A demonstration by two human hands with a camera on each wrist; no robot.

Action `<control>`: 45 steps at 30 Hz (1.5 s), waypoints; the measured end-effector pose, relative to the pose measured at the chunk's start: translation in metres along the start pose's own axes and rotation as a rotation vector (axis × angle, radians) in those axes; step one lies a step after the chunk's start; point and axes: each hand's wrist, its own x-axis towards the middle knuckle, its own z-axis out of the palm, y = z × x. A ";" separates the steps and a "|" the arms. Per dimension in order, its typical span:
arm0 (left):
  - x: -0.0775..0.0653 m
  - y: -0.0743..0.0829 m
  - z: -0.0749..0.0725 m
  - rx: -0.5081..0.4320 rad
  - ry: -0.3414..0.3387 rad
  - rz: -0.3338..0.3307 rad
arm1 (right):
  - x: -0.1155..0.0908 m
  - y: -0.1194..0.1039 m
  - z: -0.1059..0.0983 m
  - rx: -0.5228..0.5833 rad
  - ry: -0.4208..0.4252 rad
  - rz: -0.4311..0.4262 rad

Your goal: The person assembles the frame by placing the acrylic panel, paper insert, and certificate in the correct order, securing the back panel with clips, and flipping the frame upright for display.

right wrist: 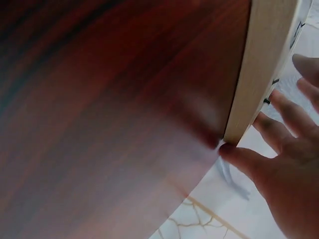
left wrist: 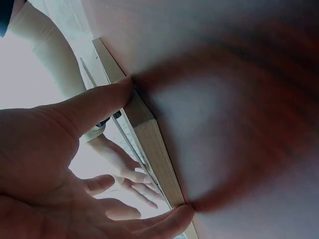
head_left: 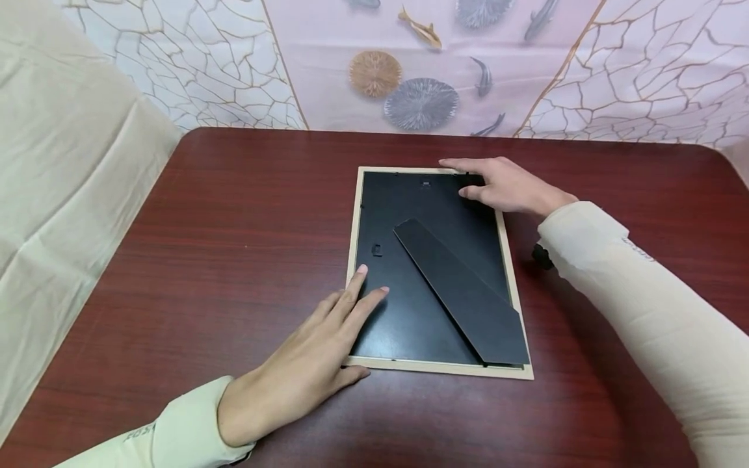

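A picture frame (head_left: 433, 266) with a pale wood border lies back side up on the table, its black backing showing. Its black easel stand (head_left: 462, 292) slants across the backing toward the lower right corner. My left hand (head_left: 298, 374) spreads around the lower left corner. In the left wrist view, its thumb and a fingertip touch the frame's wooden edge (left wrist: 158, 159) on either side of that corner. At the upper right corner is my right hand (head_left: 512, 185), fingers extended. The right wrist view shows a fingertip touching the end of the wooden edge (right wrist: 259, 64).
The dark red wooden table (head_left: 246, 234) stretches out on both sides of the frame. Behind it hangs a patterned cloth (head_left: 328, 71) with fish and round motifs. Plain cream fabric (head_left: 64, 182) drapes along the left side.
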 end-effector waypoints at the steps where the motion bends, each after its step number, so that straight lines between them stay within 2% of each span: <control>1: 0.000 0.000 0.000 0.004 0.005 0.014 | 0.001 0.000 0.001 0.004 -0.006 -0.008; 8: -0.001 0.001 -0.003 -0.043 -0.010 0.060 | 0.002 -0.004 0.003 0.022 0.013 -0.066; 13: -0.004 0.000 -0.010 -0.081 -0.025 0.072 | -0.001 -0.006 0.001 0.035 0.000 -0.059; 17: -0.006 -0.004 -0.018 -0.084 0.000 0.103 | -0.007 -0.007 -0.003 0.025 -0.007 -0.041; 20: -0.007 -0.008 -0.021 -0.108 0.021 0.094 | -0.014 -0.007 -0.005 0.016 0.003 -0.039; 24: -0.009 -0.012 -0.022 -0.153 0.030 0.049 | -0.024 -0.004 -0.007 0.018 0.040 -0.032; 27: -0.009 -0.016 -0.024 -0.160 0.061 0.047 | -0.031 -0.003 -0.006 0.026 0.058 -0.003; 31: -0.009 -0.023 -0.030 -0.079 0.172 0.079 | -0.040 -0.004 -0.003 0.064 0.099 0.033; 34: -0.008 -0.025 -0.038 -0.047 0.220 0.065 | -0.046 -0.005 -0.001 0.094 0.128 0.052; 39: 0.000 -0.024 -0.051 -0.040 0.253 -0.006 | -0.056 -0.009 0.000 0.128 0.154 0.095; 45: 0.010 -0.028 -0.068 -0.004 0.294 -0.015 | -0.066 -0.020 0.001 0.160 0.178 0.151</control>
